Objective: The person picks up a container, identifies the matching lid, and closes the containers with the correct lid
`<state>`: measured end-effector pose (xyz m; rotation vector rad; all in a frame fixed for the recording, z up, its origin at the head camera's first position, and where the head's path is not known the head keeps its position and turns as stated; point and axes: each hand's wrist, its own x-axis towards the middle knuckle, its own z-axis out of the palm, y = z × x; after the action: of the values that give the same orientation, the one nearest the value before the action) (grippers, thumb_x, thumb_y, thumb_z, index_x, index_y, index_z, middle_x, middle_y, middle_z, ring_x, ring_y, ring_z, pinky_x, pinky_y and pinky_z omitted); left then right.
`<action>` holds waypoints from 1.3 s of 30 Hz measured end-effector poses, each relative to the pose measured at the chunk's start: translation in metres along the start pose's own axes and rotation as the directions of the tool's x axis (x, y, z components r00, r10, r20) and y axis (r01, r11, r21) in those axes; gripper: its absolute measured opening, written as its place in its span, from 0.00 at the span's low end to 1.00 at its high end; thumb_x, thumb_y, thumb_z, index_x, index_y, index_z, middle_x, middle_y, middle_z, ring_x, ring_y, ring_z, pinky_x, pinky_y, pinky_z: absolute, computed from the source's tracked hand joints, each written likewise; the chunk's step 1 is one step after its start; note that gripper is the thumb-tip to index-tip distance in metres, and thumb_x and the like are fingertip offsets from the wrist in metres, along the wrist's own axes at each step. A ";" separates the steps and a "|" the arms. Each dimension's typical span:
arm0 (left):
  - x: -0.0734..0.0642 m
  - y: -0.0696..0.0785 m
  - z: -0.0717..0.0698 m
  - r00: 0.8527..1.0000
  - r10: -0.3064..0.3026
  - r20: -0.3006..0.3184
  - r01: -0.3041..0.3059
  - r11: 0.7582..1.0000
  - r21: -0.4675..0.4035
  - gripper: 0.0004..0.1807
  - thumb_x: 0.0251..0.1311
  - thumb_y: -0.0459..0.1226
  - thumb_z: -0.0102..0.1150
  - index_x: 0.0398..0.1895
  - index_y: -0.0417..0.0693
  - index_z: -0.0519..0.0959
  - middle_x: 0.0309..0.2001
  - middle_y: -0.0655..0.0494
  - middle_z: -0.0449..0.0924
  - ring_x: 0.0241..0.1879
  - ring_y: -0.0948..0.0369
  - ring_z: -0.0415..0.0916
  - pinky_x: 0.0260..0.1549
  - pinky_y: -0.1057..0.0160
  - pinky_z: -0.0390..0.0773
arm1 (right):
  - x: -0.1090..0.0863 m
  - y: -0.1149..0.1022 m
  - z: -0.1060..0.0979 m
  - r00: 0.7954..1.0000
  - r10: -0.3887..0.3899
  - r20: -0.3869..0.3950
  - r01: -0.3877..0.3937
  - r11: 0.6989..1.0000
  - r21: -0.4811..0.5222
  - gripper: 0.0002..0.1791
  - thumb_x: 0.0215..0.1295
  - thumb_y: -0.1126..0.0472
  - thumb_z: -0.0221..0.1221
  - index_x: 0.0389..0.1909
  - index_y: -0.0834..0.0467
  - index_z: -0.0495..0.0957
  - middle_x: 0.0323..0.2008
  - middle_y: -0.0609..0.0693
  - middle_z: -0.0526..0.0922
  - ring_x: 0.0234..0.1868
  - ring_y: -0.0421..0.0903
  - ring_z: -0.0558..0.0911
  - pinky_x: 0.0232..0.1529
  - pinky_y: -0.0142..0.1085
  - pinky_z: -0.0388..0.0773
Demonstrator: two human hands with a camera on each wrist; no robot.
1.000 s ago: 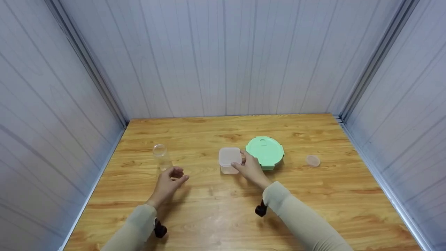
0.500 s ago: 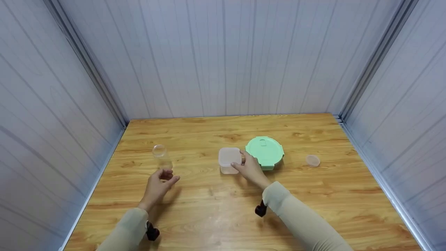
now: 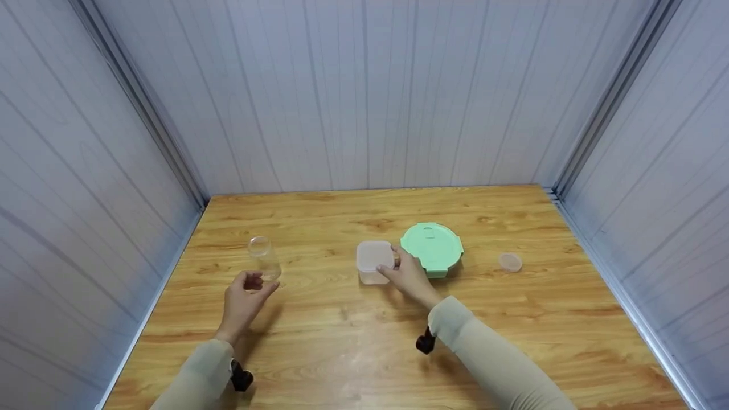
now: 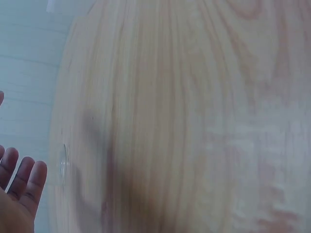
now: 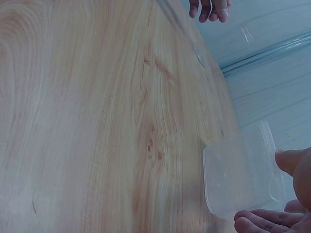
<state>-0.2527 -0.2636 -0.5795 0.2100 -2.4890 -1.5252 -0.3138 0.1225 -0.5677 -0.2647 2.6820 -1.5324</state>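
Note:
Near the middle of the table a square translucent plastic food container (image 3: 374, 275) with a pale lid stands upright. My right hand (image 3: 411, 278) grips its right side, thumb at the front edge and fingers behind; the right wrist view shows the container (image 5: 238, 172) between thumb and fingers. To the left stands a tall clear cylindrical jar (image 3: 265, 262), see-through and faint. My left hand (image 3: 244, 302) hovers just in front of its base, fingers loosely bent, thumb apart from them, holding nothing. In the left wrist view the left hand (image 4: 22, 189) appears at the edge beside the jar's base (image 4: 62, 165).
A round mint-green lidded lunch box (image 3: 433, 249) sits right behind my right hand. Farther right lies a small round translucent lid (image 3: 510, 262). Pale panel walls (image 3: 364, 97) close off the back and both sides of the wooden table (image 3: 353, 341).
My left hand has shifted left and slightly up, from the jar's right front to right before its base. The right hand and the container have stayed put.

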 end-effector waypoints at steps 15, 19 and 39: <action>0.017 -0.004 -0.015 0.999 -0.043 -0.017 0.043 0.999 -0.034 0.42 0.69 0.44 0.75 0.75 0.32 0.66 0.71 0.33 0.70 0.69 0.40 0.70 0.68 0.42 0.74 | -0.002 -0.001 0.000 1.000 -0.012 0.001 0.012 1.000 0.024 0.41 0.74 0.57 0.68 0.79 0.73 0.64 0.52 0.65 0.90 0.54 0.57 0.91 0.55 0.49 0.89; 0.021 -0.004 -0.017 0.998 -0.061 0.008 0.062 0.997 -0.041 0.48 0.68 0.50 0.76 0.79 0.34 0.62 0.76 0.34 0.67 0.74 0.40 0.67 0.71 0.40 0.74 | -0.003 -0.003 0.000 1.000 -0.008 0.001 0.008 1.000 0.030 0.41 0.75 0.58 0.68 0.79 0.73 0.63 0.54 0.66 0.90 0.55 0.57 0.90 0.56 0.49 0.88; 0.044 0.001 -0.003 0.999 -0.039 0.031 0.041 0.996 -0.075 0.37 0.70 0.37 0.72 0.75 0.33 0.65 0.75 0.33 0.66 0.76 0.37 0.64 0.73 0.39 0.71 | -0.002 -0.002 0.000 1.000 0.002 0.000 -0.002 1.000 0.007 0.41 0.76 0.56 0.68 0.80 0.71 0.64 0.56 0.65 0.89 0.57 0.57 0.89 0.58 0.50 0.87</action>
<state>-0.2944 -0.2761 -0.5723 0.2281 -2.4579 -1.6468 -0.3115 0.1217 -0.5665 -0.2617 2.6756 -1.5417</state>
